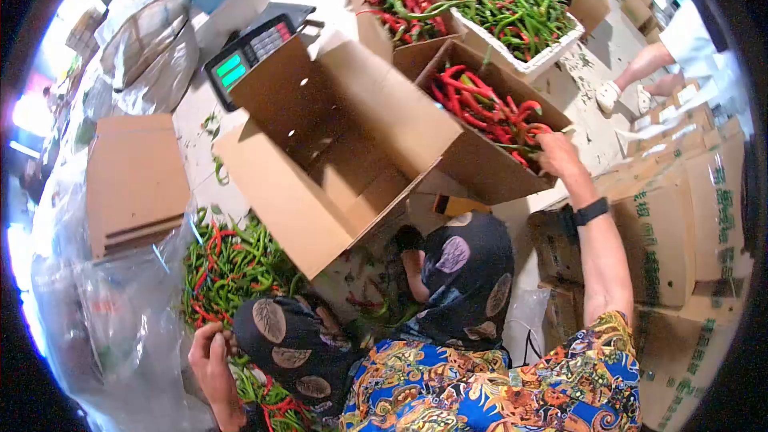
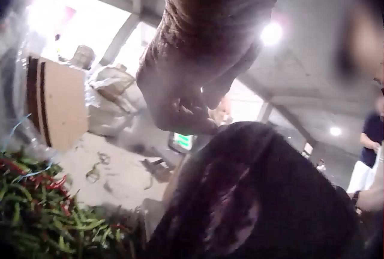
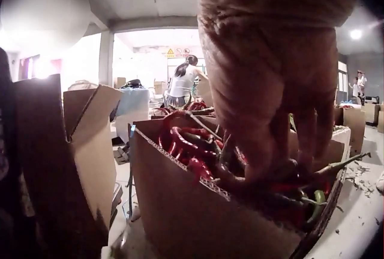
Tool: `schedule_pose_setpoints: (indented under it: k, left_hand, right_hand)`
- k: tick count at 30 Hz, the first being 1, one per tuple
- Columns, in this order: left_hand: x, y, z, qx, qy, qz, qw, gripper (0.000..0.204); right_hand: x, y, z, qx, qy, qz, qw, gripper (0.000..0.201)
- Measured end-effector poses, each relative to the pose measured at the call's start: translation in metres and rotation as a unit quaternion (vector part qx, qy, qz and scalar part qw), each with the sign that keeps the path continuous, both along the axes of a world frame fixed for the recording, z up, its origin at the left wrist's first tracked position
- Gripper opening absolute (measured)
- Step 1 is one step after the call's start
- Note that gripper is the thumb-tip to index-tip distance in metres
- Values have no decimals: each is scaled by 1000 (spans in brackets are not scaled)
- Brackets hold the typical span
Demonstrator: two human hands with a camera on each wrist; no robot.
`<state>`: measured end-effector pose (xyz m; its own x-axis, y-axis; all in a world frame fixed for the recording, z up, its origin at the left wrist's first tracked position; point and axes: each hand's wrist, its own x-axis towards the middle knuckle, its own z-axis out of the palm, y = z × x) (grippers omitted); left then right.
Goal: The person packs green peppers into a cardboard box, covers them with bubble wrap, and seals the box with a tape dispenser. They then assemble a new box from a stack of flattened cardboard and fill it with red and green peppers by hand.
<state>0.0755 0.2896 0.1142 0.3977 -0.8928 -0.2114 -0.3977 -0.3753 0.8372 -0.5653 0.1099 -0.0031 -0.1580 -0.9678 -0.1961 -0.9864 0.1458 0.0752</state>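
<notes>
My right hand reaches to the near right corner of a cardboard box of red chili peppers. In the right wrist view its fingers point down among the peppers, their tips partly hidden, and a green-stemmed pepper sticks out beside them. My left hand hangs beside the left knee, its fingers loosely bent, with nothing visible in them in the left wrist view. Close by it lies a pile of mixed green and red chili peppers.
A cardboard box with raised flaps stands between the pile and the pepper box. Behind it is a scale with a lit display. A white foam crate of green peppers stands farther back. Stacked cartons line the right; another person's legs show beyond.
</notes>
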Motion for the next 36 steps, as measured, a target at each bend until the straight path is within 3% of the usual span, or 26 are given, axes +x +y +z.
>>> schedule_pose_setpoints:
  k: [2,3,4,5,6,7,8,9,10,12,13,15,18,19,20,21,22,23,24,25,27,29,31,33,35,36]
  left_hand:
    - [40,18,-43,19,62,43,997,19]
    - [55,26,-60,59,31,39,997,19]
    - [70,38,-83,72,22,48,996,18]
    - [86,53,-110,82,-37,16,996,17]
    - [88,66,-128,115,-4,44,992,17]
    - [95,85,-154,93,28,34,995,17]
    - [95,99,-168,166,25,79,983,19]
    - [106,122,-204,182,4,96,979,24]
    - [111,143,-227,196,93,144,966,26]
    - [101,169,-259,198,91,139,966,26]
    - [89,169,-256,204,192,214,936,26]
    - [95,210,-331,171,143,170,960,26]
    - [91,208,-344,185,114,116,969,24]
    - [84,197,-338,189,121,124,967,24]
    - [79,186,-334,186,70,134,971,23]
    - [76,181,-336,183,20,143,972,22]
    - [77,180,-346,189,27,150,970,22]
    - [79,180,-357,177,-2,143,974,24]
    - [81,178,-366,165,-31,134,977,26]
    - [81,172,-367,172,-25,137,975,26]
    - [75,151,-361,88,-141,146,975,33]
    - [71,134,-374,100,-141,154,973,41]
    - [70,118,-389,95,-243,59,964,37]
    - [76,110,-400,109,-255,39,960,32]
    - [79,103,-407,131,-291,-2,948,24]
    - [80,101,-406,125,-275,1,953,30]
  right_hand:
    - [-16,-7,-1,50,69,22,996,22]
    - [-2,-11,24,68,39,-5,997,21]
    - [-50,-14,-9,-49,-27,8,998,28]
    - [-59,-19,2,-51,-36,5,998,34]
    - [-67,-23,14,-52,-45,2,998,40]
    - [-111,-32,6,-18,15,37,999,43]
    - [-155,-42,-3,13,73,75,994,47]
    - [-177,-42,-5,-32,234,93,967,47]
    - [-193,-48,3,-39,223,144,963,47]
    - [-160,-77,36,93,230,37,968,37]
    - [-132,-76,58,42,189,32,981,33]
    - [13,-55,107,-68,-2,98,993,26]
    - [245,10,149,-21,-278,163,946,18]
    - [301,35,151,45,-300,130,944,16]
    - [350,54,140,67,-348,215,910,12]
    - [400,73,128,83,-361,225,901,9]
    - [426,73,109,218,-389,215,869,14]
    - [447,80,81,263,-409,184,854,15]
    - [467,82,55,279,-417,220,837,13]
    - [473,85,18,327,-435,195,816,16]
    - [487,95,-47,375,-480,171,775,20]
    - [498,104,-107,408,-434,183,782,22]
    - [511,115,-154,409,-432,212,775,28]
    - [522,112,-187,475,-482,183,713,35]
    - [540,110,-206,467,-497,135,718,39]
    - [547,110,-217,455,-515,90,721,44]
